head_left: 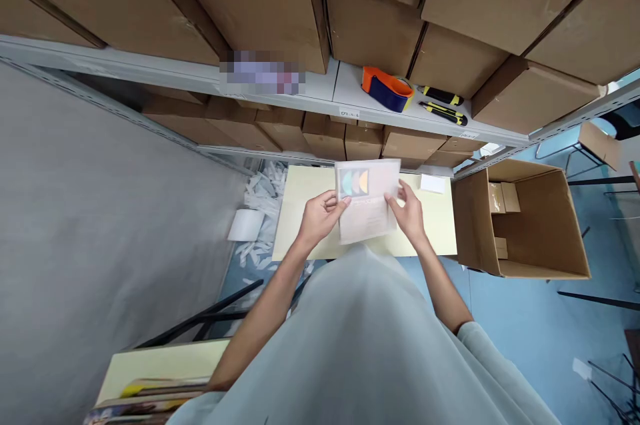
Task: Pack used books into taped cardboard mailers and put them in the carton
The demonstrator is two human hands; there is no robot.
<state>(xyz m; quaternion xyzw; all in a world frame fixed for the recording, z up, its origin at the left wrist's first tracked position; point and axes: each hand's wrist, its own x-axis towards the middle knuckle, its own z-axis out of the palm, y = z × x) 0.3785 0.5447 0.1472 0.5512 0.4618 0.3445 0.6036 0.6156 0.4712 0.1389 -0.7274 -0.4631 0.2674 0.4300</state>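
Between my two hands is a flat, book-like item in a cloudy white sleeve (369, 217), held above a pale yellow table (300, 202). Green, pinkish and orange half-round shapes show through at its upper left, with faint lettering below. My left hand (323, 215) pinches the left edge, thumb on the front. At the right edge, my right hand (407, 215) grips it the same way, with fingers partly behind. A small white slip of card or paper (433, 184) lies on the table to the right of my right hand.
Grey shelves (310, 85) packed with cardboard boxes (375, 25) stand ahead. On them lie an orange-and-blue tape dispenser (387, 88) and two utility knives (443, 105). An open carton (537, 225) with small boxes stands right. White scraps (265, 195) heap up left. Printed items (145, 402) lie lower left.
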